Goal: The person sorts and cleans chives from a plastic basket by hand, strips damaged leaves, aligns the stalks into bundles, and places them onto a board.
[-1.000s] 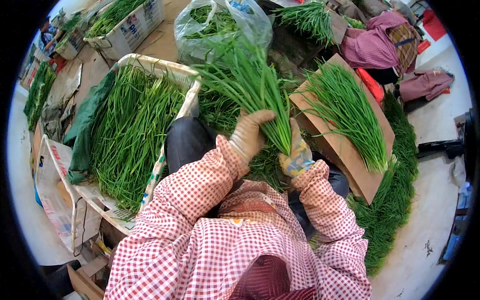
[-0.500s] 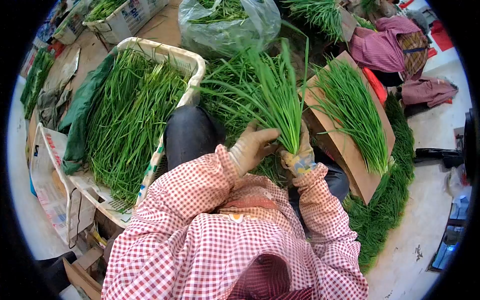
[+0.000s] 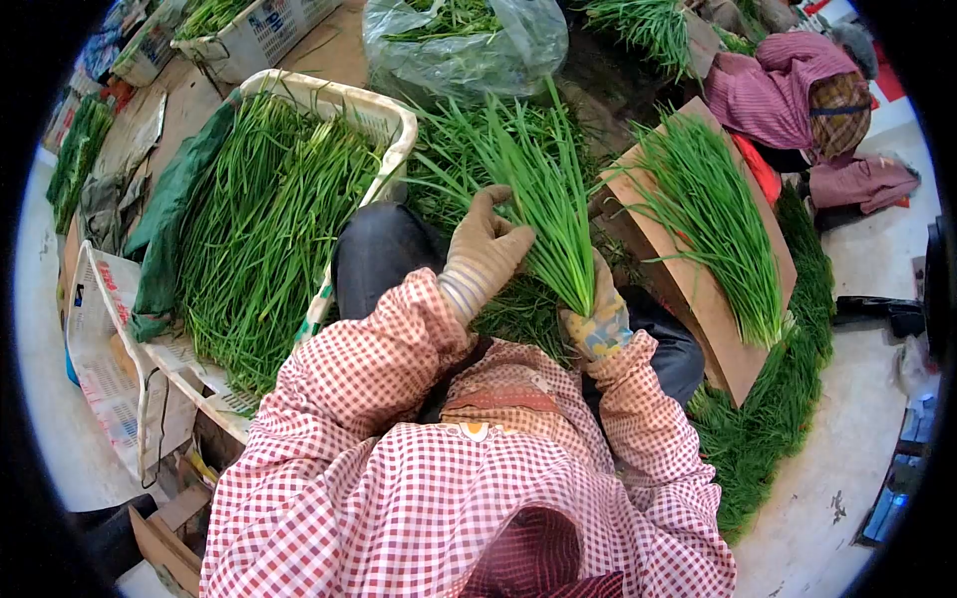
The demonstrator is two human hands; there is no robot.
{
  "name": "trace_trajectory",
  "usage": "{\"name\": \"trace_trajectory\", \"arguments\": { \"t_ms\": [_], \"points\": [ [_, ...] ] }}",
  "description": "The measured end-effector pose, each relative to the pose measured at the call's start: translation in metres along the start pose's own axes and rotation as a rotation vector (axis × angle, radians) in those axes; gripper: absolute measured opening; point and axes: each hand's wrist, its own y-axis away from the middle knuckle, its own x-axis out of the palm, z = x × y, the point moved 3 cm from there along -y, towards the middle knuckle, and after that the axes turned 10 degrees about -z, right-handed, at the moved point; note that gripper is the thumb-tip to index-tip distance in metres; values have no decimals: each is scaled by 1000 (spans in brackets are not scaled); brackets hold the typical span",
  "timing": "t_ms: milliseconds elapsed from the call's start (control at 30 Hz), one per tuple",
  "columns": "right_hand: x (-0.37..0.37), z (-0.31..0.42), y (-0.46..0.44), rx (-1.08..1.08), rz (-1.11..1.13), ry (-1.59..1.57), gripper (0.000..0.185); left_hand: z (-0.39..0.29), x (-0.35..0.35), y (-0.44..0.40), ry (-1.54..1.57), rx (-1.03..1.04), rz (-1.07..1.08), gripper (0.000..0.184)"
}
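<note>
A bunch of long green stalks (image 3: 548, 214) stands nearly upright in front of me, its pale lower ends together and its leaves fanned out above. My right hand (image 3: 598, 314), in a patterned glove, is closed round the lower ends. My left hand (image 3: 488, 249), in a tan glove with a striped cuff, is at the left side of the bunch, its fingers apart, some fingertips against the leaves. More stalks (image 3: 738, 229) lie on a brown cardboard piece (image 3: 638, 194) to the right.
A white crate (image 3: 399, 135) full of green stalks stands at my left, with green cloth (image 3: 179, 219) along its side. Ahead is a clear plastic bag (image 3: 464, 60) of greens. A heap of stalks (image 3: 768, 439) lies at the right. Another person (image 3: 778, 90) is at the upper right.
My left hand has risen along the left side of the bunch, its fingers spread wider. My right hand keeps its hold on the lower ends. The whole view has shifted slightly.
</note>
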Motion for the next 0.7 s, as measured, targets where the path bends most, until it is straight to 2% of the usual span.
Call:
{"name": "trace_trajectory", "arguments": {
  "t_ms": [67,100,167,233,300,433,533,567,600,633,667,700],
  "points": [
    [-5,13,2,-75,38,-3,66,7,-2,-1,-186,-149,119,56],
    [-5,18,4,-151,82,-7,65,7,-2,0,-191,-152,121,56],
    [-3,5,6,-100,42,-24,65,8,-4,3,-130,-246,65,57],
    [-2,-11,6,-52,5,-39,65,15,-6,2,-124,-263,71,50],
    [-2,-20,4,-68,19,103,67,18,-3,6,-46,-321,108,38],
    [-4,-13,5,-70,-5,-19,67,17,-2,11,-48,-366,96,28],
    [-6,-4,5,-21,57,-46,68,28,-8,6,-244,-305,180,26],
    [-5,-8,7,-107,30,73,68,24,-9,1,-403,-16,240,26],
    [-5,-9,8,-194,5,193,68,21,-12,-6,-506,177,224,26],
    [-9,-11,9,-191,5,195,68,18,-15,-11,-617,371,180,25],
    [-12,-8,8,-132,37,250,69,-4,-18,-18,-678,464,60,25],
    [-16,-8,8,-74,66,305,70,-19,-30,-32,-470,458,-110,22]
  ]
}}
